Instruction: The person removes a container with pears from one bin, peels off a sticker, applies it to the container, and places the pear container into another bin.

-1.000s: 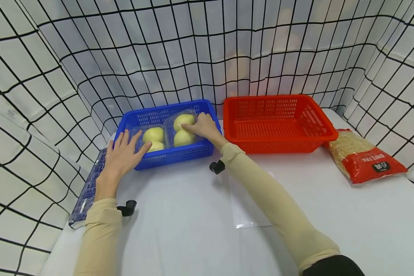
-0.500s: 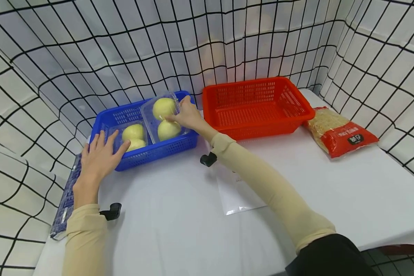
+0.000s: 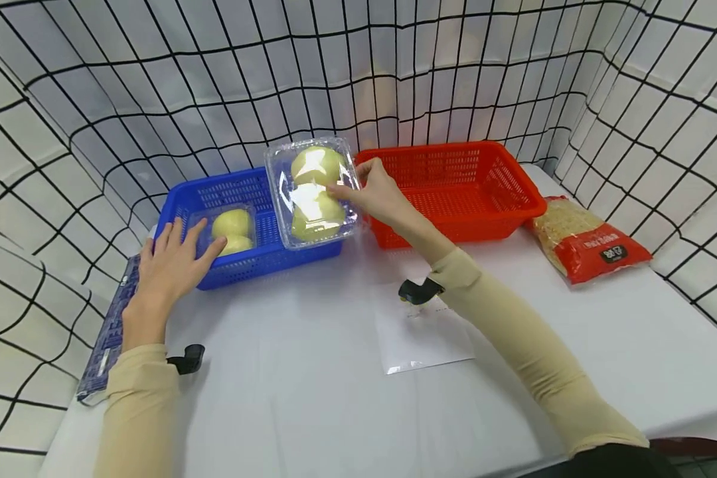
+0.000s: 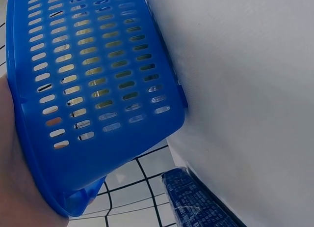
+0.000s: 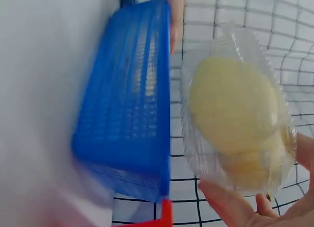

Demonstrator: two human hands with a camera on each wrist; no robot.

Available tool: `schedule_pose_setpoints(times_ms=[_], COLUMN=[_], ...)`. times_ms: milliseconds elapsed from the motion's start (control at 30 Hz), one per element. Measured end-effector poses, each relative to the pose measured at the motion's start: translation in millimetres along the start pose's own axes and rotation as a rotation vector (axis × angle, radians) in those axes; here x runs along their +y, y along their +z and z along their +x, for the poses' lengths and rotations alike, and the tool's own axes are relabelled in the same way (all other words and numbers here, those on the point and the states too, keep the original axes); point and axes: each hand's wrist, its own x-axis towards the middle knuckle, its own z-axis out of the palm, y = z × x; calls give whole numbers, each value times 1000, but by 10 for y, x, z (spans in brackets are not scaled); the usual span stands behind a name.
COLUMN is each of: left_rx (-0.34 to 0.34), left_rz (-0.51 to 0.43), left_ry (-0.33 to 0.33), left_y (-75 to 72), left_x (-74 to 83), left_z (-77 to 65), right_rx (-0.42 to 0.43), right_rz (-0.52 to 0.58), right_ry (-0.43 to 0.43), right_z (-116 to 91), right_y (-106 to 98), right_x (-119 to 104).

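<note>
R hand (image 3: 378,196) pinches clear plastic clamshell of yellow-green apples (image 3: 313,192) at its 3 o'clock edge, held tilted above blue slotted plastic basket (image 3: 215,192); L hand (image 3: 170,265) flat on basket's 8 o'clock corner; one-sided grip may let lid pop or pack slip

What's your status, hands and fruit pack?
Right hand holds clear fruit pack above blue basket. Left hand rests on basket edge. Red basket unobstructed.

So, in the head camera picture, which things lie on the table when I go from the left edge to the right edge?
Dark blue packet → blue basket → clear sheet → red basket → red noodle bag.
</note>
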Motion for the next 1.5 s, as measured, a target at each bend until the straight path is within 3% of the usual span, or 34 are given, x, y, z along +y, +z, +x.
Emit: schedule_pose_setpoints(times_ms=[200, 433, 633, 767, 933, 1133, 1233, 1333, 1500], left_rx=[7, -6, -5, 6, 30, 3, -8, -6, -24], left_rz=[19, 31, 26, 16, 5, 11, 11, 3, -59], left_ry=[5, 12, 22, 24, 32, 41, 52, 58, 108], left_y=[-21, 21, -2, -46, -115, -186, -198, -171, -179], left_x=[-35, 63, 144, 162, 191, 185, 166, 136, 69], left_z=[-22, -16, 30, 36, 73, 121, 141, 126, -31], right_rx=[-159, -349, -386, -404, -458, -506, -559, -604, -686], right_rz=[-28, -11, -137, -216, -276, -673, -799, -773, -651], right_ry=[46, 110, 61, 45, 46, -81, -126, -169, -176], right_z=[-462, -1106, -1598, -1762, -1757, -1542, -1358, -1117, -782], right_y=[-104, -224, -257, -247, -287, -589, -797, -897, -725], right_x=[185, 476, 658, 750, 770, 421, 184, 129, 459])
